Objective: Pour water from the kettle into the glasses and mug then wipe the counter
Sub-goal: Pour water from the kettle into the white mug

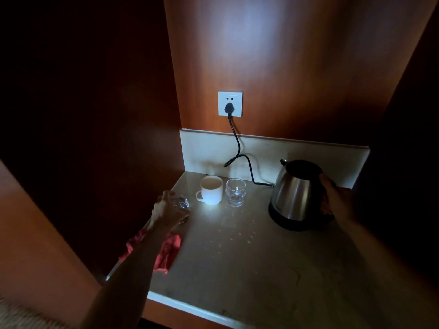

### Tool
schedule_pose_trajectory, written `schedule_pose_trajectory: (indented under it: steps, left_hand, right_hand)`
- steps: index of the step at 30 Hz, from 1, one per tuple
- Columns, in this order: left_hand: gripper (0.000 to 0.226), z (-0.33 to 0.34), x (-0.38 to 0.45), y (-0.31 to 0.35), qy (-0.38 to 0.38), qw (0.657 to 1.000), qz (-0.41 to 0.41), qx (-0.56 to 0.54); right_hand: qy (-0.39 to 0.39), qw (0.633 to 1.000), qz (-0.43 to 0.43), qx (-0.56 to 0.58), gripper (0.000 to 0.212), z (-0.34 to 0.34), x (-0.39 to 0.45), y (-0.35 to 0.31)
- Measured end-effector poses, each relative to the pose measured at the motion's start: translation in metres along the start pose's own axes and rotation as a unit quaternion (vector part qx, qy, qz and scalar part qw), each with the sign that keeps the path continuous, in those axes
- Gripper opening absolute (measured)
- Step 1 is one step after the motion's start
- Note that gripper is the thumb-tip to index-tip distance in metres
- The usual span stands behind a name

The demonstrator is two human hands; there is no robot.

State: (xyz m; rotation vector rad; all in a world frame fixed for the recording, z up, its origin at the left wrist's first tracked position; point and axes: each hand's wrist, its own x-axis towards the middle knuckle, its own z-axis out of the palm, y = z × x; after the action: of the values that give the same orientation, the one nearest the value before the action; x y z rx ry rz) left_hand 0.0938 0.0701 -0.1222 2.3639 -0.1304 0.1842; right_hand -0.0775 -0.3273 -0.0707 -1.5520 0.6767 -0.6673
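Observation:
A steel kettle (293, 191) with a black lid stands on its black base at the right of the stone counter (249, 269). My right hand (332, 198) grips its handle on the right side. A white mug (211, 189) and a clear glass (235, 192) stand side by side near the back. At the left edge my left hand (166, 208) holds a second clear glass (183, 205), just left of the mug. A red cloth (166, 251) lies on the counter under my left forearm.
A black cord (240, 148) runs from the kettle base up to a white wall socket (230, 103). Small water drops (237, 236) dot the counter in front of the mug and glass. Wooden walls close in the back and left side.

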Motion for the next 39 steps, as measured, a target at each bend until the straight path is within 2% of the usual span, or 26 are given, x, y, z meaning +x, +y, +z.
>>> schedule_pose_trajectory:
  steps: [4, 8, 10, 13, 17, 24, 28, 33, 39]
  left_hand:
    - [0.066, -0.002, 0.003, -0.003, -0.031, 0.999, -0.020, -0.002]
    - [0.098, 0.000, 0.010, 0.001, -0.061, 0.997, 0.015, 0.053]
    - [0.105, 0.001, 0.011, 0.014, -0.058, 0.996, 0.033, 0.065]
    - [0.102, 0.008, 0.018, 0.039, -0.052, 0.992, 0.074, 0.087]
    - [0.101, 0.025, 0.029, 0.063, -0.061, 0.983, 0.099, 0.139]
    - [0.103, 0.059, 0.047, 0.079, -0.139, 0.979, 0.034, 0.145]
    - [0.095, 0.068, 0.055, 0.077, -0.127, 0.986, 0.024, 0.108]
    - [0.095, 0.074, 0.057, 0.078, -0.121, 0.989, 0.020, 0.088]
    - [0.096, 0.069, 0.052, 0.091, -0.108, 0.992, -0.002, 0.072]
  right_hand:
    - [0.009, 1.000, 0.008, -0.004, 0.044, 0.001, 0.001, -0.001]
    - [0.003, 1.000, 0.008, 0.004, 0.047, 0.001, -0.003, -0.002]
    - [0.001, 1.000, 0.005, 0.003, 0.055, 0.001, -0.005, -0.002]
    - [0.002, 1.000, 0.000, 0.003, 0.064, 0.001, -0.006, -0.005]
    - [0.007, 1.000, 0.002, 0.007, 0.048, 0.002, -0.008, -0.007]
    - [0.008, 1.000, -0.006, 0.019, 0.048, 0.001, 0.001, 0.002]
    - [0.016, 1.000, -0.007, 0.026, 0.048, 0.002, 0.005, 0.007]
    - [0.018, 1.000, -0.010, 0.019, 0.057, 0.002, 0.004, 0.007]
    - [0.022, 1.000, -0.001, 0.013, 0.056, 0.000, 0.005, 0.005]
